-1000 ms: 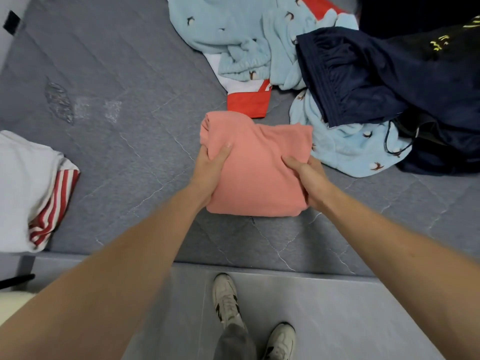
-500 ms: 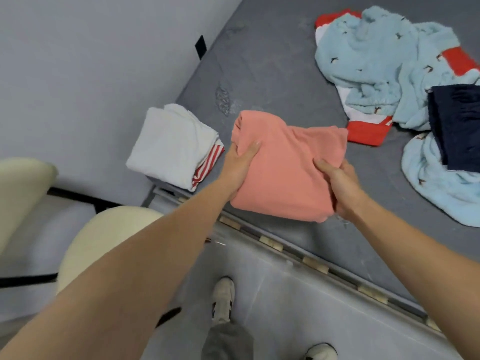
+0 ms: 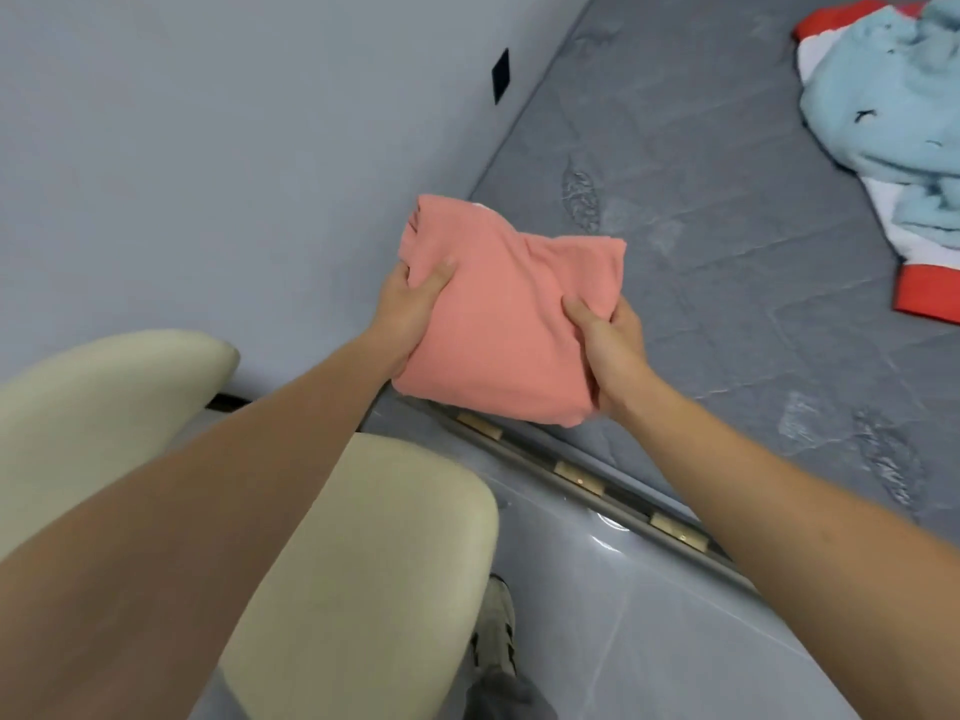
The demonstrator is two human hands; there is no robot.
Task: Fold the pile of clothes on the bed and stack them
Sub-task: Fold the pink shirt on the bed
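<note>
Left hand (image 3: 410, 309) and right hand (image 3: 608, 340) grip the folded pink garment (image 3: 509, 324), unstacked; at two o'clock, a blue heap (image 3: 883, 116) awaits folding.

matt pink cloth garment (image 3: 511, 324), glossy floor (image 3: 649, 641)

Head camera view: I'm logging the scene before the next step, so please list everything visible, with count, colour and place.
Folded garment: one, salmon pink, held at the bed's near-left corner, a sliver of white cloth showing at its far edge.
Fleece clothing: a crumpled heap, light blue with small dark marks, top right on the bed.
Red and white garment: one, partly under the fleece.
Bed: one, grey quilted surface, right half.
Chairs: two, cream, lower left.
Wall: pale grey, left, with one black plate.
Floor: grey tile, bottom.
Shoe: one, pale, bottom centre.
Left hand: grips the garment's left edge.
Right hand: grips its right edge.
</note>
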